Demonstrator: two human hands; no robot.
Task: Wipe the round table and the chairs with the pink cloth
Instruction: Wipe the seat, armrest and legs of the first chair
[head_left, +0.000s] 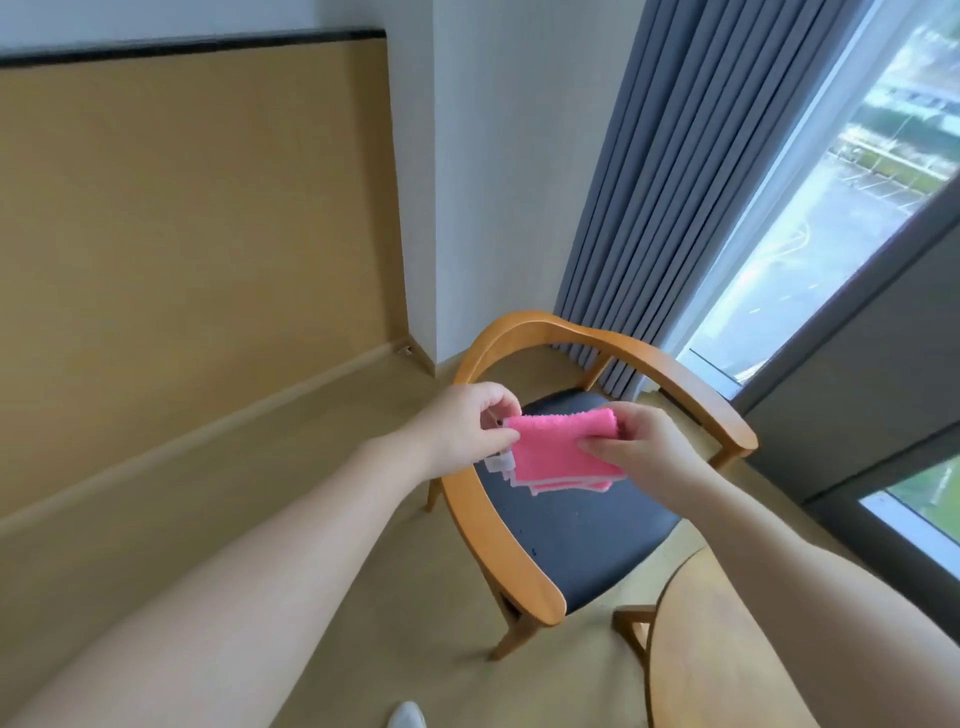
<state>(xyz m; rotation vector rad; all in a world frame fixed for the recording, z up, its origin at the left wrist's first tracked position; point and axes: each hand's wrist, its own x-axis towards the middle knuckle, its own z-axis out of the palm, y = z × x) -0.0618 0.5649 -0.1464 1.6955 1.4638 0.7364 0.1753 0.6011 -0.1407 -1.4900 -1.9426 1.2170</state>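
A folded pink cloth (558, 452) with pale edges is held in the air between both hands, above a chair's seat. My left hand (465, 423) pinches its left edge. My right hand (641, 447) grips its right side with thumb on top. Below stands a wooden armchair (696, 384) with a curved backrest and a dark padded seat (582, 535). The round wooden table (696, 660) shows only as a curved edge at the bottom right, partly hidden by my right forearm.
A tan wall panel (197, 234) with a skirting ledge runs along the left. Grey curtains (670, 182) hang behind the chair, beside a tall window (841, 208). The floor (395, 613) is beige carpet. A white shoe tip (408, 716) shows at the bottom edge.
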